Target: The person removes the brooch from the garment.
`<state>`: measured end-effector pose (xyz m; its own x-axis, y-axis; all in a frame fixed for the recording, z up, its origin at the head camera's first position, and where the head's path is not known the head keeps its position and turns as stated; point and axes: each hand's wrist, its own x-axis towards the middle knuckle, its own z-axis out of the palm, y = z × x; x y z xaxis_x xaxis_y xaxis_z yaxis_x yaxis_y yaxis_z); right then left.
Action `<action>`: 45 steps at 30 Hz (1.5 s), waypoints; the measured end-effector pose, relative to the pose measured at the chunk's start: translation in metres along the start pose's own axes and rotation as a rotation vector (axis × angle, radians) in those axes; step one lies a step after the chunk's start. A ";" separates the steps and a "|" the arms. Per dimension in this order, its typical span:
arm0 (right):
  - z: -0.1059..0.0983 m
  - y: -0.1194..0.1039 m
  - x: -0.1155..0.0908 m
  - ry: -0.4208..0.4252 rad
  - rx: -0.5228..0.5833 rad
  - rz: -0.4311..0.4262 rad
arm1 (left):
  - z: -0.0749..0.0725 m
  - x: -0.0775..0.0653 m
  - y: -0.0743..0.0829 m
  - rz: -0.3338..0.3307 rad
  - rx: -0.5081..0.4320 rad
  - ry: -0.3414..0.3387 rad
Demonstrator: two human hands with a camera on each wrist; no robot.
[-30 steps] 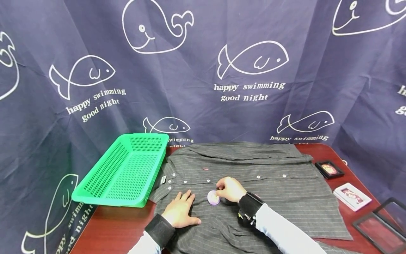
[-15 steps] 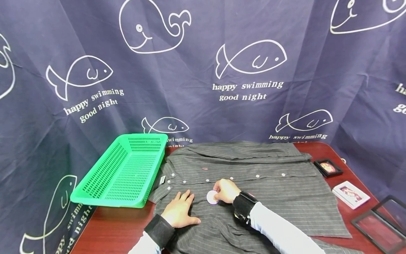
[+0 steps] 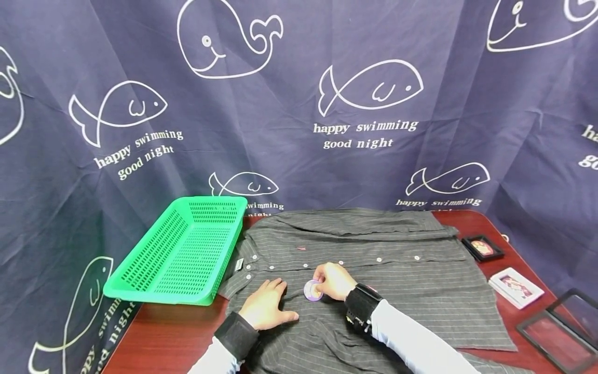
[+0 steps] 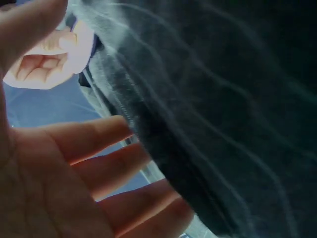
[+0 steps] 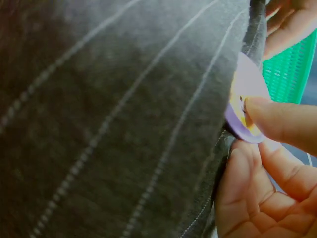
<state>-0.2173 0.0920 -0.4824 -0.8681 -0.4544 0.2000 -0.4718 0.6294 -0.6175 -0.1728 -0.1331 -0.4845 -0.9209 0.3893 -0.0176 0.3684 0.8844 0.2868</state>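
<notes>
A grey striped shirt (image 3: 411, 291) lies spread on the table, its row of white buttons running across it. On it, at the middle of the head view, is a round badge (image 3: 310, 291) with a purple rim. My right hand (image 3: 334, 280) pinches the badge by its right side; in the right wrist view the thumb (image 5: 287, 124) lies on the badge's pale face (image 5: 250, 82), with the other fingers curled below. My left hand (image 3: 263, 306) rests on the shirt left of the badge, its fingers fairly straight, and holds nothing.
A green plastic basket (image 3: 215, 301) stands at the table's left. Along the right edge lie a small black-framed picture (image 3: 483, 248), a white-framed picture (image 3: 516, 287) and an opened dark frame or case (image 3: 558, 330). A dark blue curtain (image 3: 289, 104) hangs behind the red-brown table (image 3: 173, 332).
My right hand has shifted slightly left along the badge, whose face has tilted and caught the light differently. The left hand's fingers have drawn closer together.
</notes>
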 end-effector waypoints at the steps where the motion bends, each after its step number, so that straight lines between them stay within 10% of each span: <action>1: 0.000 -0.001 0.000 -0.004 0.000 0.011 | 0.002 0.002 -0.001 0.014 -0.001 0.028; 11: -0.001 -0.005 -0.001 -0.006 0.014 0.035 | -0.003 0.020 0.012 0.109 -0.137 0.221; 45: -0.015 -0.010 -0.011 0.009 -0.022 -0.107 | 0.012 0.040 0.019 0.234 -0.119 0.331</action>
<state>-0.2049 0.1000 -0.4674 -0.8138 -0.5142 0.2709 -0.5650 0.5909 -0.5758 -0.2011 -0.0972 -0.4914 -0.8124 0.4556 0.3641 0.5733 0.7384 0.3552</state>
